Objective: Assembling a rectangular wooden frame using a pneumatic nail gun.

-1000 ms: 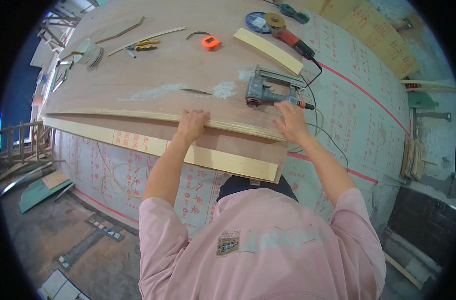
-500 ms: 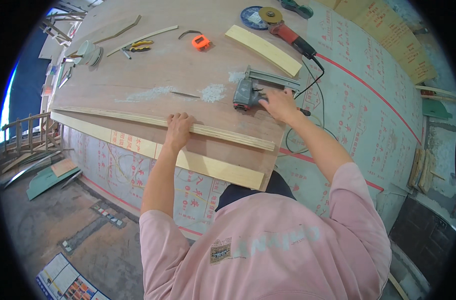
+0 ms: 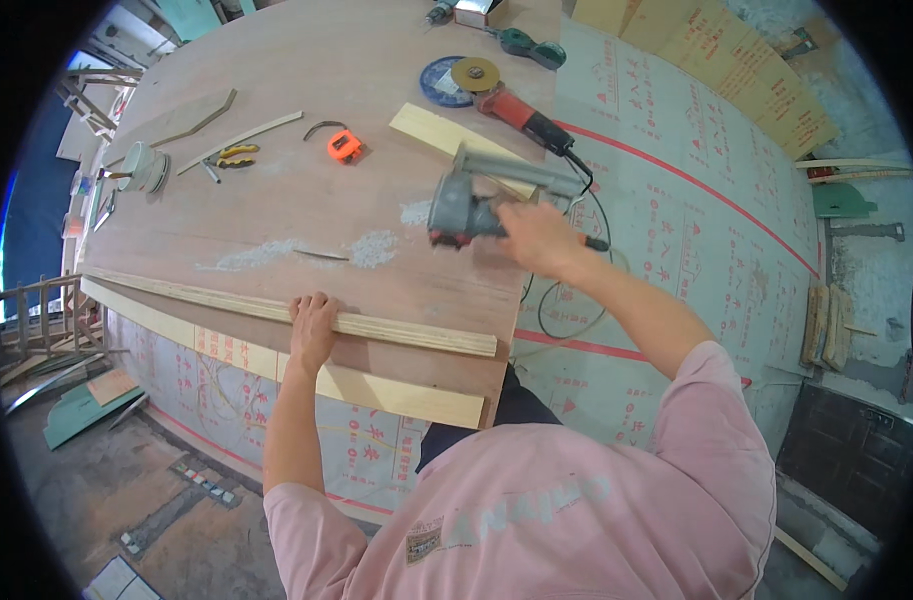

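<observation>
My right hand [image 3: 539, 236] is wrapped round the handle of a grey nail gun [image 3: 455, 206], which is smeared by motion and appears raised off the wooden tabletop [image 3: 267, 195]. An air hose fitting [image 3: 595, 243] sticks out beyond the hand. Near the table's front edge, my left hand [image 3: 313, 325] closes its fingers over a long layered plywood strip [image 3: 417, 332]. Closer to me, a second, paler wooden strip [image 3: 407, 394] runs along that edge, spreading apart from the first toward the right.
Behind the nail gun lie a short pale board [image 3: 432, 132] and a red angle grinder [image 3: 515, 108] with its cord. An orange tape measure [image 3: 344, 146], yellow-handled pliers [image 3: 239, 155] and a white bucket [image 3: 143, 168] stand farther left. Whitish crumbs [image 3: 374, 249] lie mid-table.
My right hand has gripped the nail gun and lifted it, turning it slightly. The whole view has shifted, while my left hand stays on the same plywood strip.
</observation>
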The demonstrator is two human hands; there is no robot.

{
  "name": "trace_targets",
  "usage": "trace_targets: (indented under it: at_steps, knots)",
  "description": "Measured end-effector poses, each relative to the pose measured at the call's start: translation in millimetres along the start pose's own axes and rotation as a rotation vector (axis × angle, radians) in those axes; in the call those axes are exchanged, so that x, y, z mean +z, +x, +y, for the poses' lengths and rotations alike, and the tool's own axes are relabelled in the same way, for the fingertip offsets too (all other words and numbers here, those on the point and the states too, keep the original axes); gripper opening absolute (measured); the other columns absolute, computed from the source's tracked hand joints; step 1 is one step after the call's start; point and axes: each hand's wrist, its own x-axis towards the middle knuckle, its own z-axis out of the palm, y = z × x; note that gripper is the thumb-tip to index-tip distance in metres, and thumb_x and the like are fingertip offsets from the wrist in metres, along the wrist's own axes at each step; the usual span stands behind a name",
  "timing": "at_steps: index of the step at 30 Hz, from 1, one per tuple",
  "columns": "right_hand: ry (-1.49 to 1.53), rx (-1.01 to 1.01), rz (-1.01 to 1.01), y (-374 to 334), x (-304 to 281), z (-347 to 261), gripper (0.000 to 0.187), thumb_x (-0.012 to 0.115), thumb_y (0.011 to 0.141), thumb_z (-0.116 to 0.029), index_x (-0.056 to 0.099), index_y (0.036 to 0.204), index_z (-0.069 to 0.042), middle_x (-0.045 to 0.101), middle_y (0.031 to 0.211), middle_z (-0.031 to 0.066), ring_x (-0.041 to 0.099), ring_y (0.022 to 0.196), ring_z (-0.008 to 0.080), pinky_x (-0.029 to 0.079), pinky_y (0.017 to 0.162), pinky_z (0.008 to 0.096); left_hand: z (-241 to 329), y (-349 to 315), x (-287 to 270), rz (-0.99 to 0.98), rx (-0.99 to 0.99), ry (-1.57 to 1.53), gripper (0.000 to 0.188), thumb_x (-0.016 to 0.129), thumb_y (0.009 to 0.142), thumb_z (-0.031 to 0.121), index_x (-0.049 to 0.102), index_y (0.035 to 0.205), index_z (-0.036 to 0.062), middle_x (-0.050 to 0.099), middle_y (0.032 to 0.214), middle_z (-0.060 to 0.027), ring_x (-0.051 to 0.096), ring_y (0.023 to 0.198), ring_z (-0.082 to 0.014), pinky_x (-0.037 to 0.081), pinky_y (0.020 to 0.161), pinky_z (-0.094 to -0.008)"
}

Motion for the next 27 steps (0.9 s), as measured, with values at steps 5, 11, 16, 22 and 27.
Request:
trace_targets:
  at_steps: [5, 11, 16, 22, 27]
  knots:
    - [0.072, 0.338, 0.154, 41, -57, 79, 0.05, 0.066, 0.095, -0.034, 0.053, 0.133, -0.004, 0.071, 0.1, 0.0275, 0.069, 0.092, 0.0479, 0.053, 0.082, 0.0565, 0, 0, 0, 0.032, 0.015, -0.018, 0.04, 0.065, 0.074, -0.006, 0.068, 0.11, 0.0102, 0.062, 0.112, -0.0109, 0.056, 0.116, -0.035, 0.034, 0.109, -0.0508]
    - [-0.021, 0.274, 0.14, 38, -67, 103, 0.049, 0.064, 0.097, -0.036, 0.052, 0.133, -0.003, 0.071, 0.1, 0.027, 0.069, 0.093, 0.0468, 0.054, 0.081, 0.0562, -3, 0, 1, -0.011, 0.013, 0.04, 0.04, 0.065, 0.073, -0.007, 0.068, 0.109, 0.0111, 0.062, 0.111, -0.0106, 0.056, 0.115, -0.0345, 0.033, 0.111, -0.0515]
    - [0.144, 0.025, -0.041, -4, -18, 26, 0.05, 0.067, 0.095, -0.038, 0.054, 0.128, -0.003, 0.071, 0.107, 0.0244, 0.069, 0.097, 0.0451, 0.054, 0.084, 0.055, -4, 1, 2, 0.013, 0.041, 0.053, 0.039, 0.074, 0.069, -0.002, 0.064, 0.105, 0.0101, 0.061, 0.109, -0.0102, 0.056, 0.114, -0.0336, 0.034, 0.11, -0.0517]
    - [0.174, -0.073, -0.094, -10, 54, -24, 0.049, 0.07, 0.094, -0.034, 0.054, 0.126, -0.001, 0.072, 0.1, 0.0212, 0.069, 0.093, 0.042, 0.052, 0.083, 0.0503, -4, -1, -2, -0.022, 0.038, 0.07, 0.035, 0.071, 0.071, -0.001, 0.065, 0.103, 0.0121, 0.062, 0.107, -0.0091, 0.057, 0.114, -0.0322, 0.033, 0.11, -0.0514]
    - [-0.041, 0.09, -0.01, 8, 93, -22, 0.049, 0.072, 0.094, -0.034, 0.055, 0.126, 0.0, 0.071, 0.105, 0.0184, 0.07, 0.097, 0.0376, 0.049, 0.087, 0.0483, -6, -3, -3, -0.015, 0.035, 0.04, 0.035, 0.071, 0.071, 0.0, 0.065, 0.103, 0.012, 0.062, 0.106, -0.0088, 0.057, 0.114, -0.032, 0.033, 0.11, -0.0507]
